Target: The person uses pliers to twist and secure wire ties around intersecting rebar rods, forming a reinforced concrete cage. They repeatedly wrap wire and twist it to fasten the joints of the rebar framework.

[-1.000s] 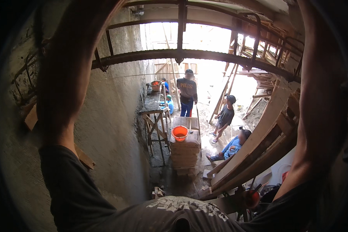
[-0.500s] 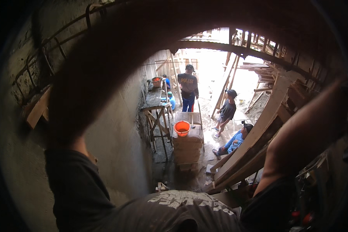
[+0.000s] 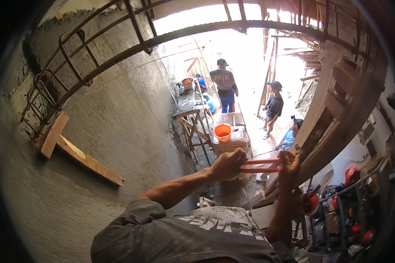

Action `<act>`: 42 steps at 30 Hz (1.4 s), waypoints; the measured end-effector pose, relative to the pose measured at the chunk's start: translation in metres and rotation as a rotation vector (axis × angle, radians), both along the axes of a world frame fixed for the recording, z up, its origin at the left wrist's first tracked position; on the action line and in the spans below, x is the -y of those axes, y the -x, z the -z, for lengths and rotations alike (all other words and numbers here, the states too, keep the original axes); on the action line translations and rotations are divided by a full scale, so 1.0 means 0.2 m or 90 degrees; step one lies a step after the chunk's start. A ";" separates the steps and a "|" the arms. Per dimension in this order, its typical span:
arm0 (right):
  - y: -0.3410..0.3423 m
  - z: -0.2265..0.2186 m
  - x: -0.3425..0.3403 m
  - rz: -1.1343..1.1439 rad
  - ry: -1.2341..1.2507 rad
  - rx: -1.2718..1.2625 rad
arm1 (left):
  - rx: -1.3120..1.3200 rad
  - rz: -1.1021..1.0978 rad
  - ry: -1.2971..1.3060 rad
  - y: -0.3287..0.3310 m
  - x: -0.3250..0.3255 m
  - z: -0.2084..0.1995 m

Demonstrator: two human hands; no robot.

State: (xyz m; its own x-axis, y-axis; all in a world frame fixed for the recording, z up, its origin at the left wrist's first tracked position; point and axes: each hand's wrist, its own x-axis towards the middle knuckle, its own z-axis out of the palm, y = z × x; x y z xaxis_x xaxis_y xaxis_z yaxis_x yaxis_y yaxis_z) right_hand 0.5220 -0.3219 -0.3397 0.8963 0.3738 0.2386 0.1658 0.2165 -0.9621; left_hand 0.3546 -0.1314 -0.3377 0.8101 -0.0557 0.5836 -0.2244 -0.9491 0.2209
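My left hand point(image 3: 229, 164) is closed around one end of red-handled pincers point(image 3: 261, 166), held level in front of my chest. Two parallel red handles show between my hands; the jaws are hidden. Around the other end my right hand point(image 3: 289, 165) is closed, with a fingertip pointing upward. A thin dark strand, perhaps wire point(image 3: 264, 153), runs just above the handles. Overhead, a rebar cage point(image 3: 193, 30) of long bars and bent stirrups curves across the view, apart from both hands.
A plastered wall point(image 3: 118, 114) with wooden pieces point(image 3: 90, 161) fixed to it stands left. Below are an orange bucket point(image 3: 223, 133) on a stack, a wooden trestle point(image 3: 198, 131) and several people, one standing point(image 3: 224, 83). Timber boards point(image 3: 322, 127) slope at right, beside cluttered gear point(image 3: 342, 206).
Both arms have come down from overhead to chest height. The pincers, not visible before, now show between my hands. The rebar cage is no longer blocked by my arm.
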 end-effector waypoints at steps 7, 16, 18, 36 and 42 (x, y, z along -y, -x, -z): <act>0.40 0.29 -0.16 -0.188 0.274 0.661 | -0.337 -0.244 0.364 0.29 -0.11 0.25; 0.72 0.54 -0.52 -0.505 0.426 0.600 | -0.325 -0.282 0.379 0.54 -0.27 0.24; 0.77 0.58 -0.52 -0.566 0.378 0.495 | -0.311 -0.458 0.518 0.60 -0.40 0.23; 1.01 0.43 -0.60 -0.336 0.353 0.423 | -0.415 -0.169 0.125 0.93 -0.46 0.33; 0.87 0.60 -0.58 -0.456 0.351 0.284 | -0.346 -0.159 0.194 0.90 -0.44 0.31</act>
State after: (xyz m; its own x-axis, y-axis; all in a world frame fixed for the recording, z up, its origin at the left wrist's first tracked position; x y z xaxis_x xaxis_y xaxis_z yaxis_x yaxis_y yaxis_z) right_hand 0.3471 -0.2050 -0.4592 0.2882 0.9489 0.1288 0.5404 -0.0502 -0.8399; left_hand 0.1746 -0.0443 -0.4001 0.9603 0.2748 0.0485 0.2134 -0.8352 0.5068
